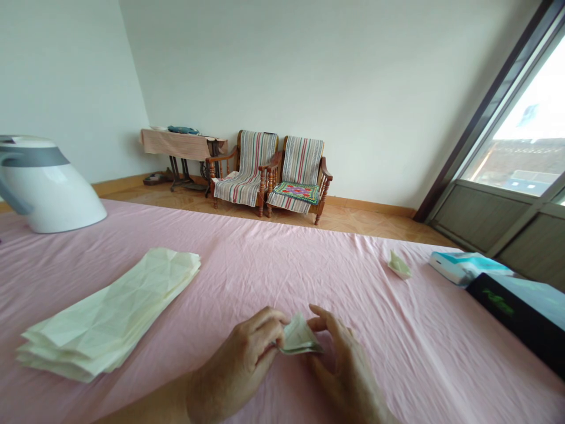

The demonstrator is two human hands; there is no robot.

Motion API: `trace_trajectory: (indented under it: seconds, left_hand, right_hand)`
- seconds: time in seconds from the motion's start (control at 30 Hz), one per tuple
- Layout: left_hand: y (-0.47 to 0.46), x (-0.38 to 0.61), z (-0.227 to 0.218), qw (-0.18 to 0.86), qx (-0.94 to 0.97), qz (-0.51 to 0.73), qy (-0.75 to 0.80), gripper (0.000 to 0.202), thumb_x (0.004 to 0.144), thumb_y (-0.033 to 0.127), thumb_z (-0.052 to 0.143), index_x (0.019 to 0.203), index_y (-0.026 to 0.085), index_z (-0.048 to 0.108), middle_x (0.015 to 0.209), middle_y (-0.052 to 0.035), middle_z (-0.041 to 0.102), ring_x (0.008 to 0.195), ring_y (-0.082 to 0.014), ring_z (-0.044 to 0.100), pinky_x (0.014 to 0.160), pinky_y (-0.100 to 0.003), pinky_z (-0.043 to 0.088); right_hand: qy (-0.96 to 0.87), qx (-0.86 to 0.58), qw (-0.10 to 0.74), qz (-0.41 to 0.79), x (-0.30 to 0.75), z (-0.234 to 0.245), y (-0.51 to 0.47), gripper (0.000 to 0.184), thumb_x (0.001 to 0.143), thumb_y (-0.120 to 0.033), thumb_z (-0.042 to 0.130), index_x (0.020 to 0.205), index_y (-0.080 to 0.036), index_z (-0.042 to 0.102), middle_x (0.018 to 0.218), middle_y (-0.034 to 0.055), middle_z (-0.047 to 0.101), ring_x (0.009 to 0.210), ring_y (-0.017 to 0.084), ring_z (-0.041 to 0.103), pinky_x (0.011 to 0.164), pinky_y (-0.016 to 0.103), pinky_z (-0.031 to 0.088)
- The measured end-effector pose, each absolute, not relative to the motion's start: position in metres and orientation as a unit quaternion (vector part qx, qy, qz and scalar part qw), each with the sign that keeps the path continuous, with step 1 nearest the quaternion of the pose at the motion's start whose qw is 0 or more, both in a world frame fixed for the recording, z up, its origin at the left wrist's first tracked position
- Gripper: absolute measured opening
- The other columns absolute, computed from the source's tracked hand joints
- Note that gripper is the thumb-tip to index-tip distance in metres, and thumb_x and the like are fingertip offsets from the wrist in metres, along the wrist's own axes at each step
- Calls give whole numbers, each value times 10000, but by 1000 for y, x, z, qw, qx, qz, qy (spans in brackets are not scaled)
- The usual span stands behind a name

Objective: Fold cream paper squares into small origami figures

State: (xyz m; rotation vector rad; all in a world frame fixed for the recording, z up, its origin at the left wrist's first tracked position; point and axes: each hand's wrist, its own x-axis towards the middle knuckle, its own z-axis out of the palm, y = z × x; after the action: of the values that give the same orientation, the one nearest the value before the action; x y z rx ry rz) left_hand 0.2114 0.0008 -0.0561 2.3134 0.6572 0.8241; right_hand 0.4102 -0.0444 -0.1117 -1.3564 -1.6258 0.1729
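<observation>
A small piece of pale green paper (299, 335), folded into a layered triangle, is low over the pink cloth in front of me. My left hand (245, 359) pinches its left corner between thumb and fingers. On the other side my right hand (342, 359) has its thumb and fingers apart, the index fingertip close to the paper's right edge; whether it touches is hard to tell. To the left lies a stack of creased pale green paper sheets (119, 306). A small folded paper piece (399, 265) sits farther off to the right.
A white and grey jug (66, 182) stands at the left on the pink cloth (247, 259). At the right are a blue and white tissue pack (470, 265) and a black box (516, 321). Two wooden chairs (295, 165) stand beyond the far edge.
</observation>
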Motion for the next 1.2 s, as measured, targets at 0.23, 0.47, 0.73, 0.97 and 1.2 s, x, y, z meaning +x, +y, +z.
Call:
trace_trajectory:
  seconds: [0.23,0.47,0.73,0.97,1.2]
  left_hand:
    - [4,215,-59,296,847,347,273,188,807,12,453,789,195,493,807,-8,586,765,-142,583,709,-232,441]
    - [7,216,-57,297,821,364,324,136,740,51,506,714,182,527,688,13,577,676,-138,562,657,-230,426]
    - [5,218,-54,318,801,365,351,71,779,110,545,757,177,548,714,9,576,687,-142,552,666,-240,425]
    - [9,223,-47,452,762,323,332,173,847,248,568,735,149,655,743,-35,651,722,-169,598,669,-240,447]
    - [7,222,-50,321,780,363,396,269,845,277,568,609,148,591,603,-3,550,597,-144,533,569,-224,388]
  right_hand:
    - [-672,-566,460,128,411,-89,-49,88,820,-209,535,872,-221,605,785,0,647,738,170,614,678,268,467]
    - [-670,-568,465,108,404,-86,-51,120,785,-199,564,896,-223,605,838,14,657,768,191,603,681,287,451]
    - [-687,-543,474,89,409,-80,-52,70,876,-219,545,847,-247,603,804,-5,638,771,172,605,699,270,464]
    - [-587,-554,504,307,403,-80,-51,265,911,-406,507,776,-204,613,687,4,631,640,160,602,568,235,467]
    - [-680,-525,510,30,404,-79,-52,99,892,-193,522,963,-231,580,883,40,624,845,182,612,744,292,502]
